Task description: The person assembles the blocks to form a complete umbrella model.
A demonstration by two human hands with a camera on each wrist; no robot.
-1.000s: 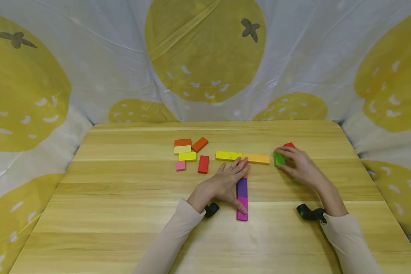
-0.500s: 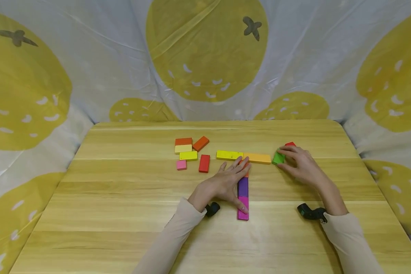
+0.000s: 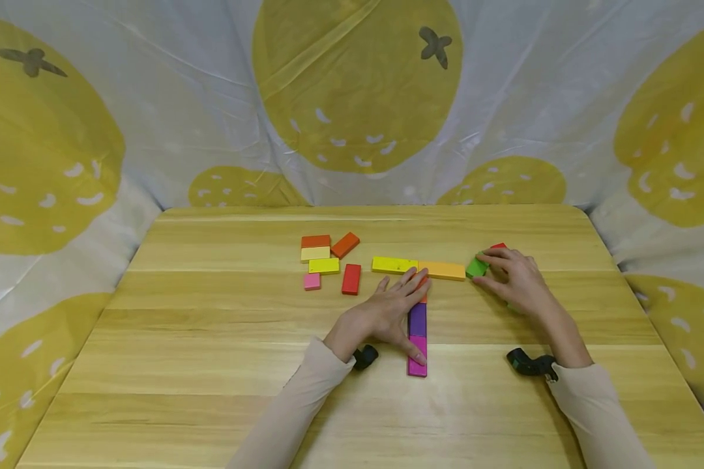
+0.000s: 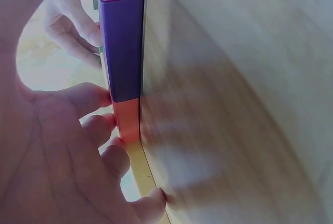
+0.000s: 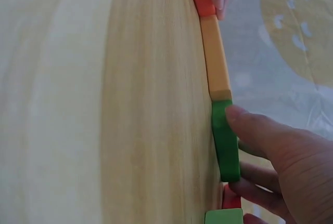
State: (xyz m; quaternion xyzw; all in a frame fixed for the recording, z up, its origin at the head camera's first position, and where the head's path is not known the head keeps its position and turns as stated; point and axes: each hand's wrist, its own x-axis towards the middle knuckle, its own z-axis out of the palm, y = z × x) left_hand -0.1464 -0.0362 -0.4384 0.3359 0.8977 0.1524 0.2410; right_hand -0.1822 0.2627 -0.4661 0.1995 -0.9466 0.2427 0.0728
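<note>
My left hand (image 3: 381, 316) lies spread over a column of blocks, its thumb on the magenta block (image 3: 417, 365) and its fingertips on the orange-red block (image 4: 127, 120). Between these two is a purple block (image 3: 418, 319). Across the column's far end lie a yellow block (image 3: 394, 264) and a light orange block (image 3: 442, 270), end to end. My right hand (image 3: 516, 280) pinches a green block (image 5: 225, 141) between thumb and fingers, at the light orange block's right end. Beyond that hand sits a partly hidden red block (image 3: 498, 246).
A light green block (image 5: 223, 216) is mostly hidden under my right hand. To the left lie several loose blocks, among them a red block (image 3: 351, 279), a pink block (image 3: 312, 281) and a yellow block (image 3: 324, 266). A patterned curtain (image 3: 352, 98) hangs behind the wooden table (image 3: 182, 365).
My right hand has turned the green block to a slant and brought it left against the light orange block's end. The left hand keeps its place on the column.
</note>
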